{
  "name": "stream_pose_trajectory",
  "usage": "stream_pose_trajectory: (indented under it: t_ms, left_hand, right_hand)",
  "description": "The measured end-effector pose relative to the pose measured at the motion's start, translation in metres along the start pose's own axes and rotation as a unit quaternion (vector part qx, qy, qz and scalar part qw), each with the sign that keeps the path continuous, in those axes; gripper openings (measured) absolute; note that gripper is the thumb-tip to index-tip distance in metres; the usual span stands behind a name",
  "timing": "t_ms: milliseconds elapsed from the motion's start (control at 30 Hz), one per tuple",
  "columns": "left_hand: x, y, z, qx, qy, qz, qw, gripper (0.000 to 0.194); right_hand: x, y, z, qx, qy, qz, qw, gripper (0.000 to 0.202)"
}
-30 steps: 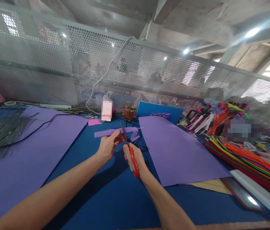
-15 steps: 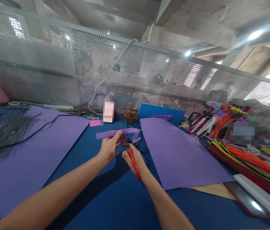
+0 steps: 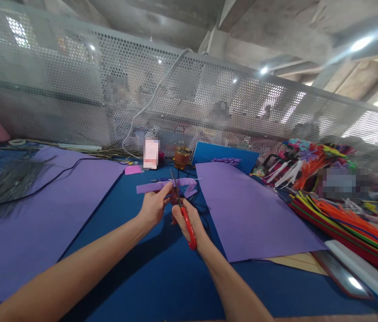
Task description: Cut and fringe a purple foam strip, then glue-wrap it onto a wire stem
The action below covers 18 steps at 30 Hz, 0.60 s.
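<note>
Between the fingers of my left hand a purple paper strip is pinched, stretched out sideways above the blue tabletop. The strip's right end bends back in a fold. My right hand grips red-handled scissors, their blades pointing up and away from me. The blades cross the strip just right of my left fingertips; whether they are fully closed I cannot make out. A large purple sheet lies to the right of my hands, and another purple sheet lies to the left.
Dark wire stems and a black cable lie over the left sheet. An amber jar and a blue board stand behind my hands, before a perforated metal screen. Colourful pipe cleaners are piled at right.
The scissors have shifted slightly, with the blades now nearer together and more upright across the strip. My left hand keeps its pinch on the strip. The view has tilted a little.
</note>
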<state>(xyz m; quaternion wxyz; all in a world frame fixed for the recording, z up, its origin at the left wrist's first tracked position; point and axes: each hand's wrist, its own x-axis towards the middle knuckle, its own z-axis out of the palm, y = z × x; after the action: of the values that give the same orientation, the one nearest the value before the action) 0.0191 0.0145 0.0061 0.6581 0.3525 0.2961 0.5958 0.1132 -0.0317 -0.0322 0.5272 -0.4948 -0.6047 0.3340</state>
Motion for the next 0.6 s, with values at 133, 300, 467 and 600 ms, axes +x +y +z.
stream_pose_trajectory:
  t_ms: [133,300,467,600]
  left_hand:
    - [-0.0013,-0.0004,-0.0002,-0.006,-0.002,-0.005,1.0,0.029]
    - [-0.0034,0.002,0.0015,-0.002,0.006,-0.01,1.0,0.032]
    - [-0.0029,0.0031,0.0019,-0.008,0.01,-0.017,1.0,0.032]
    - [-0.0021,0.0021,0.0013,-0.007,0.007,-0.015,1.0,0.031]
  right_hand:
    - [-0.0009,-0.0034,0.0017,-0.021,0.027,0.014,0.999,0.043]
    - [-0.0013,-0.0046,0.0045,-0.001,0.046,0.028,0.999,0.036]
    - [-0.0007,-0.0067,0.0051,0.016,0.05,0.032,0.998,0.034]
    - [-0.0008,-0.0091,0.005,0.001,0.055,0.036,0.998,0.038]
